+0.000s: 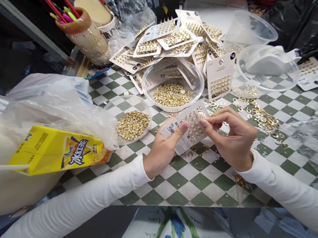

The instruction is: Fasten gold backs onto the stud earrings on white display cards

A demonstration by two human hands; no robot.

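Observation:
My left hand (165, 146) grips a white earring card (186, 127) by its printed left end, thumb on top. The card lies tilted above the table, with rows of small gold pieces across it. My right hand (231, 136) pinches thumb and forefinger together at the card's right edge; whatever is between the fingertips is too small to make out. Just behind the card stands a clear round tub (172, 83) holding tiny gold pieces. To its left, a shallow clear lid (127, 119) holds more gold bits. Loose gold hoops (264, 115) are scattered right of my right hand.
A heap of filled earring cards (179, 34) rises behind the tub. Clear plastic containers (267, 66) stand at back right. At left are a yellow drink carton (64, 150), a plastic bag (55, 104) and a pen holder (85, 35). The checkered table (180, 182) ends near my lap.

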